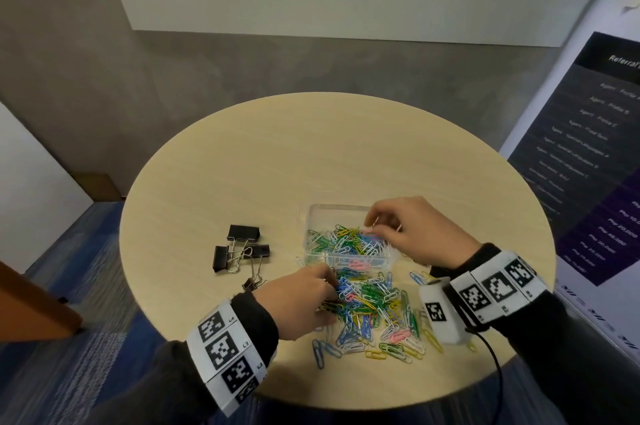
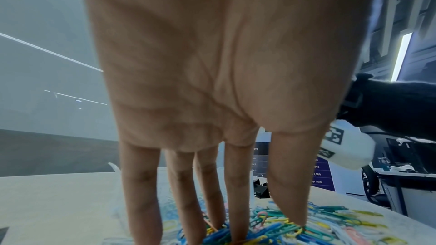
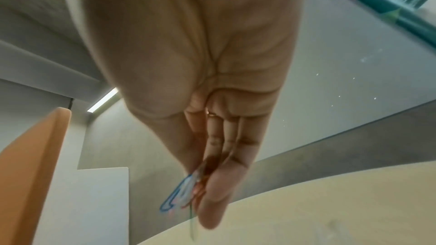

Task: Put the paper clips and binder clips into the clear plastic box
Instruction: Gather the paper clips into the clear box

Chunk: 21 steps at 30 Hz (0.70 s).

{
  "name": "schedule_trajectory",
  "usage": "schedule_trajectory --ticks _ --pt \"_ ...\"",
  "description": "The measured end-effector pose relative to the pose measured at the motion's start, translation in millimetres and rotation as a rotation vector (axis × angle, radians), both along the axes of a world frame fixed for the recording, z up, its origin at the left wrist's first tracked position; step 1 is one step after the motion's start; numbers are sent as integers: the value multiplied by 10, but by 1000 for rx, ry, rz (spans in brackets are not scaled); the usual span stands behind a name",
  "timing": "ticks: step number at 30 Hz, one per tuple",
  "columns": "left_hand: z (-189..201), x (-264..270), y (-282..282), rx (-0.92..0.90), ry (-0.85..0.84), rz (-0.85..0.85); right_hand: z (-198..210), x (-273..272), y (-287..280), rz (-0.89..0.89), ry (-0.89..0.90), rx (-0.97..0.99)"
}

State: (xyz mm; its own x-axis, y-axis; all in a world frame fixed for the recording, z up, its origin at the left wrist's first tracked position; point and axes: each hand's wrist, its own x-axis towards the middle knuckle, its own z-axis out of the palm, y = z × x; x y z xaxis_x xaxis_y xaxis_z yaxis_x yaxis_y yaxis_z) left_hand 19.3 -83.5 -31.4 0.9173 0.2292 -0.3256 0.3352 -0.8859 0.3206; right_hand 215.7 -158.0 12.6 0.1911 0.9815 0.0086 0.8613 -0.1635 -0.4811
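Note:
A clear plastic box (image 1: pixel 313 216) stands on the round table (image 1: pixel 311 147), partly filled with coloured paper clips. A loose pile of paper clips (image 1: pixel 377 310) lies in front of it. My right hand (image 1: pixel 372 223) hovers over the box's right part and pinches a few paper clips (image 3: pixel 174 198) between thumb and fingers (image 3: pixel 212 202). My left hand (image 1: pixel 330 289) reaches into the pile's left side; its straight, spread fingers (image 2: pixel 141 202) and thumb touch the paper clips (image 2: pixel 330 217). Several black binder clips (image 1: pixel 242 233) lie left of the box.
A dark printed poster (image 1: pixel 588 154) stands right of the table. An orange-brown piece of furniture (image 1: pixel 31 306) stands at the left over blue carpet. The white wrist camera (image 1: pixel 440 310) and its cable hang over the pile's right edge.

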Motion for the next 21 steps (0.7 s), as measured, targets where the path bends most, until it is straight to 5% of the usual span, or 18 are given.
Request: schedule_trajectory --ticks 12,21 --pt "24 66 -23 128 -142 45 -130 125 -293 -45 -39 -70" --pt "-121 221 -39 239 -8 -89 -299 196 -411 -15 -152 -140"
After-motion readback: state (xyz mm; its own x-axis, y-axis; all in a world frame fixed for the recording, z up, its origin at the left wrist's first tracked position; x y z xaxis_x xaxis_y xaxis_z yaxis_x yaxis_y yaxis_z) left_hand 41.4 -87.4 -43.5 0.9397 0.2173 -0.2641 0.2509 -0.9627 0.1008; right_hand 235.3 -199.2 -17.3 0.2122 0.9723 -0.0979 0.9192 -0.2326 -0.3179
